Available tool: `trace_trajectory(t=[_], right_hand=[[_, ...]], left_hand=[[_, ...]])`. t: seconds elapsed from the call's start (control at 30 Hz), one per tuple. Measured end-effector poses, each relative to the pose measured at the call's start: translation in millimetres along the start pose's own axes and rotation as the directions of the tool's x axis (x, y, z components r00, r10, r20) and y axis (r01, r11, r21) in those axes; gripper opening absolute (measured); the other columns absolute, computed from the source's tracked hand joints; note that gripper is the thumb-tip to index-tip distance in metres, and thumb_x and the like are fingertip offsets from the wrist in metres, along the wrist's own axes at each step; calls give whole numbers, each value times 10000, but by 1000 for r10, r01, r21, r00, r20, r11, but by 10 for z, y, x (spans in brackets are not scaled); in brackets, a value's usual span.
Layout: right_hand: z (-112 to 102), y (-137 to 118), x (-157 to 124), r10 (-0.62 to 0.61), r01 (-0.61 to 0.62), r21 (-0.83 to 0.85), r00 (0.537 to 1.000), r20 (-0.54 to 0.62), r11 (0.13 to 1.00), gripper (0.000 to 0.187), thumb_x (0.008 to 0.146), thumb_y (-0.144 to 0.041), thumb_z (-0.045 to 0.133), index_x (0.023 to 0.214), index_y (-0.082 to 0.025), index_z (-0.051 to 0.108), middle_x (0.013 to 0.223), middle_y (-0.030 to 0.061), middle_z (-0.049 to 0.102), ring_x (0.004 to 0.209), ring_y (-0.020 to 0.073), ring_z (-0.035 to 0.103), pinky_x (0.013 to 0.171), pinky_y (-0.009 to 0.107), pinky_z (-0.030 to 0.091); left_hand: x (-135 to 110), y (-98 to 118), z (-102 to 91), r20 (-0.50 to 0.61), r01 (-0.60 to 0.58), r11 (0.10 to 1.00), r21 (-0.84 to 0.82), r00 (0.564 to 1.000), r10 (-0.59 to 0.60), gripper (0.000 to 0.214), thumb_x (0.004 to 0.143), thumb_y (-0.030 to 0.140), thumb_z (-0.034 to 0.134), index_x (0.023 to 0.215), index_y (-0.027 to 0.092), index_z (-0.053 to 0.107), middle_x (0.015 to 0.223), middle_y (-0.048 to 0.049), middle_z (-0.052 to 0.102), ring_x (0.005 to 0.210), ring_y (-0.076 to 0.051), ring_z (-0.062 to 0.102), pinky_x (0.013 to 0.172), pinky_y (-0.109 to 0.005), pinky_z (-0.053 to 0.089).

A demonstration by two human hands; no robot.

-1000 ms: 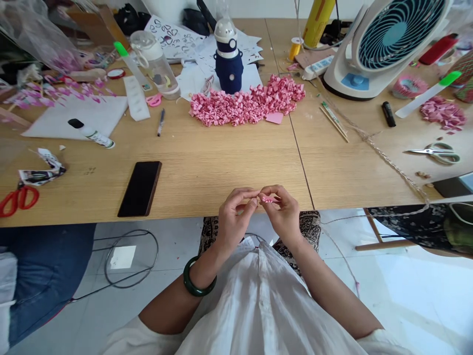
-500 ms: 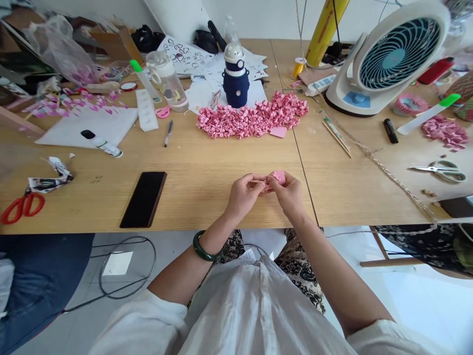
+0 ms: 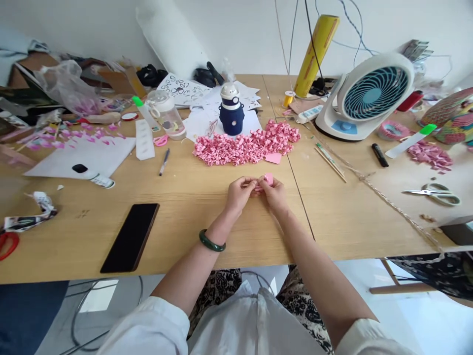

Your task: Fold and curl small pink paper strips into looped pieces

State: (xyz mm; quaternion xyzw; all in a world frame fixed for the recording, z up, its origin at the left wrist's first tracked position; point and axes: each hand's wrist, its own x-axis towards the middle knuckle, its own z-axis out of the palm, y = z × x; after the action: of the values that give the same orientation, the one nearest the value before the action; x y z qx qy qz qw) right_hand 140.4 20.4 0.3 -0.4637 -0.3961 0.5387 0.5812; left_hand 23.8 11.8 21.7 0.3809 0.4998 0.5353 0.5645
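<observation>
Pink piece (image 3: pixel 268 178) held in a two-handed pinch over one wooden table (image 3: pixel 185 212)

Both of my hands meet near the table's front edge, fingers curled and almost closed. My left hand (image 3: pixel 238 197) has thumb and fingertips pressed together on the pink piece; my right hand (image 3: pixel 275 196) grips it the same way, its flat square end standing up past my fingers. How the part between my fingertips is folded is too small to tell. One dark green bangle (image 3: pixel 212 241) circles my left wrist.

Just beyond my hands lie two pink things: one long heap (image 3: pixel 244 149) of small pieces, too many to count, and one loose square (image 3: pixel 273 158) at its near right side. One smaller heap (image 3: pixel 430 156) sits well apart, at far right.

Behind the long heap stands one blue bottle (image 3: pixel 232 121), upright, with one clear jug (image 3: pixel 172 121) to its left. Left of my hands lie one black phone (image 3: pixel 131 236), one pen (image 3: pixel 164 161), one white tray (image 3: pixel 145 150) and one capped tube (image 3: pixel 92 176); one red handle (image 3: pixel 8 244) is cut off at the left edge.

To the right are one fan (image 3: pixel 373 96), one black marker (image 3: pixel 380 155), one pair of scissors (image 3: pixel 439 193) with blades apart, one leaning yellow roll (image 3: pixel 317 54) and one yellow spool (image 3: pixel 288 99).
</observation>
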Motion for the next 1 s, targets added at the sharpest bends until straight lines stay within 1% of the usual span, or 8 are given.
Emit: trace_trajectory(t=[0.1,0.23,0.33,0.43,0.6,0.8,0.9,1.0], right_hand=[[45,-14,128,-6,2,55,998,65,998,296,689,-410,824,714,-190,628,683,-25,635,619,110,594,635,244,515],[66,-4,311,25,-38,88,988,151,995,329,673,-436,849,724,-191,636,687,-30,633,597,109,589,639,257,528],[34,12,403,47,-68,95,978,204,993,367,641,-458,886,723,-187,651,670,-31,640,589,117,589,631,268,523],[-25,22,429,46,-68,78,966,254,995,380,656,-475,899,725,-181,669,677,-25,659,622,123,597,666,271,512],[-61,22,430,33,-46,54,974,223,997,369,696,-490,890,741,-183,692,720,-22,685,661,123,602,708,269,494],[-21,38,459,23,-33,40,970,241,999,356,717,-492,885,740,-183,710,721,-14,710,660,127,618,699,267,496],[-21,36,453,-11,8,11,972,237,1000,349,732,-498,879,745,-192,711,720,-16,710,647,128,617,684,270,502],[-17,19,440,-7,15,-30,968,252,999,375,737,-542,864,749,-200,710,705,-8,715,638,146,635,681,294,538]], left_hand=[[98,-30,-5,-44,-56,998,-32,998,54,148,771,254,756,857,133,757,767,-45,777,665,-137,721,604,-227,588],[170,-95,-38,-91,-121,992,-45,989,117,211,760,322,771,880,148,777,818,-50,798,706,-147,731,622,-232,587],[195,-141,-77,-100,-176,984,-35,980,172,251,752,366,784,891,159,796,850,-56,809,725,-156,733,647,-251,593],[210,-162,-97,-92,-180,983,-27,980,177,257,750,396,788,860,164,801,803,-49,799,687,-150,711,633,-255,586],[240,-155,-97,-82,-146,989,-24,986,144,295,752,437,792,866,165,798,773,-44,782,661,-146,686,621,-263,587],[262,-125,-116,-91,-117,991,-60,990,111,322,739,463,810,814,153,762,758,-47,766,658,-157,686,607,-281,603],[268,-133,-121,-102,-138,990,-36,986,134,331,732,474,820,810,160,752,774,-51,774,668,-164,702,606,-279,600],[273,-166,-139,-116,-194,980,46,973,198,312,759,462,805,846,167,751,811,-58,785,685,-170,723,642,-284,604]])
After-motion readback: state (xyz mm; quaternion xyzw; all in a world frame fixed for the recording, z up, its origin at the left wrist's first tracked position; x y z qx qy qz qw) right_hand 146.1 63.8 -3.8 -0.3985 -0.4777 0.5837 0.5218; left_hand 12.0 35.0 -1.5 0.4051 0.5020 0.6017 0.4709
